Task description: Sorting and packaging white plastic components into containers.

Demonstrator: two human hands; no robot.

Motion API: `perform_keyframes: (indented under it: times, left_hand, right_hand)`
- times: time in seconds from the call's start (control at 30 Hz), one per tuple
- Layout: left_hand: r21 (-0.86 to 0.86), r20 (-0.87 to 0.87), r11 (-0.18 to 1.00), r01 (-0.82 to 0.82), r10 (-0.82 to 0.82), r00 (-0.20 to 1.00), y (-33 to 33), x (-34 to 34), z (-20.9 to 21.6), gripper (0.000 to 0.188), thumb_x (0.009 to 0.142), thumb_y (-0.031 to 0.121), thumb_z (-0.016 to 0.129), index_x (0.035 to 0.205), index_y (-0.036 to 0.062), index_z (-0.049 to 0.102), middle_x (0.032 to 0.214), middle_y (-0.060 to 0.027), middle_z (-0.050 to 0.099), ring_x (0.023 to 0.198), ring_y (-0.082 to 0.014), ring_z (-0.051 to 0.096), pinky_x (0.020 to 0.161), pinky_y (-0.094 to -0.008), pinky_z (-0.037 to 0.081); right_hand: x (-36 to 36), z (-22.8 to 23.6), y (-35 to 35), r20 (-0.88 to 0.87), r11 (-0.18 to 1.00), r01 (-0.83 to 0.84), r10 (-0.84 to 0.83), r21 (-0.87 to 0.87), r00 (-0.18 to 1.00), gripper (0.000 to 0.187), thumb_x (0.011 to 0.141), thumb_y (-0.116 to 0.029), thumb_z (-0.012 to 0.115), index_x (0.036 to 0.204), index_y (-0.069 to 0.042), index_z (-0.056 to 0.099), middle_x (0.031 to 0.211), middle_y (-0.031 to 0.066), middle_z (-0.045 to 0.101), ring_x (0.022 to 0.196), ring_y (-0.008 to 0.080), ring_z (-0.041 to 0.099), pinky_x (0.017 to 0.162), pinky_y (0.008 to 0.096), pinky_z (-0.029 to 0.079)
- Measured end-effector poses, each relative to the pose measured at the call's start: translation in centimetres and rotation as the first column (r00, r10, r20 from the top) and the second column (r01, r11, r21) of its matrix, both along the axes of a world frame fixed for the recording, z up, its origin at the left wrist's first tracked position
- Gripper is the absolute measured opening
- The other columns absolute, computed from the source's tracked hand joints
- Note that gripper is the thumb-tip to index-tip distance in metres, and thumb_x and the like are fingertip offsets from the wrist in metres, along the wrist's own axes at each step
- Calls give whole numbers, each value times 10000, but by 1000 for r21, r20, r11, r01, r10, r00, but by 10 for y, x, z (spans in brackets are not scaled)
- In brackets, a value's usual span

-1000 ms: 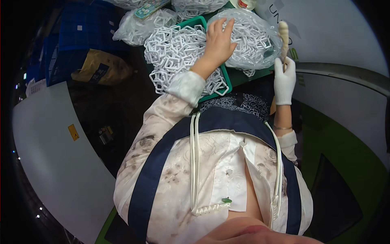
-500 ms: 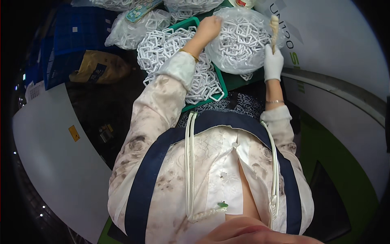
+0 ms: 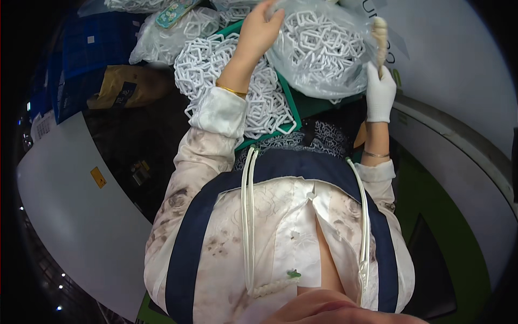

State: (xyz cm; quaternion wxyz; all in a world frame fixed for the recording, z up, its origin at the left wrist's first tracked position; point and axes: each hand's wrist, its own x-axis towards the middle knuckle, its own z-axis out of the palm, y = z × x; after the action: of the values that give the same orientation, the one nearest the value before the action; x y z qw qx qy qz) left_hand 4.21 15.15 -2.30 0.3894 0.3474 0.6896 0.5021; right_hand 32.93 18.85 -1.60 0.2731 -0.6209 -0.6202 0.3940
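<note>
My bare left hand (image 3: pixel 260 27) is at the upper left edge of a clear plastic bag (image 3: pixel 286 62), its thumb and fingers pinching the film near the rim. White plastic chain links (image 3: pixel 324 46) fill the bag. My right hand (image 3: pixel 381 96), in a white glove, is to the right of the bag. It is closed on the lower end of an upright cream-coloured knobbly stick (image 3: pixel 380 40), whose exact kind I cannot make out. Under my left forearm, a green crate (image 3: pixel 292 102) is heaped with loose white links (image 3: pixel 264 108).
More bagged links (image 3: pixel 199 27) lie behind the crate, with a patterned flat packet (image 3: pixel 175 13) on top. At left are a blue bag (image 3: pixel 89 48) and a brown paper bag (image 3: pixel 127 89). A pale curved panel (image 3: pixel 458 54) borders the right side.
My left hand has moved left and upward in the picture along the bag's edge. The bag's film has spread out. My right hand has shifted right with the cream-coloured stick.
</note>
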Motion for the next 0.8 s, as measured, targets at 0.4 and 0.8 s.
perform_keyframes:
  times: [0.4, 0.8]
  left_hand:
    - [-300, -831, 741, 600, -512, 216, 2, 86, -50, 372, 864, 270, 675, 1226, 186, 656, 1343, 1, 579, 1237, -224, 532, 961, -460, 472]
    - [-276, -789, 659, 699, -571, 226, -20, 102, -40, 365, 848, 251, 675, 1206, 198, 637, 1233, -10, 608, 1138, -282, 576, 882, -471, 484]
  right_hand:
    - [18, 6, -12, -47, 999, 16, -18, -34, 999, 249, 956, -205, 635, 990, 42, 647, 786, 8, 586, 737, 71, 477, 682, 251, 428]
    - [17, -1, -17, 52, 1000, 15, -16, 12, 999, 304, 938, -255, 619, 936, 49, 600, 749, 123, 592, 677, 159, 518, 678, 321, 462]
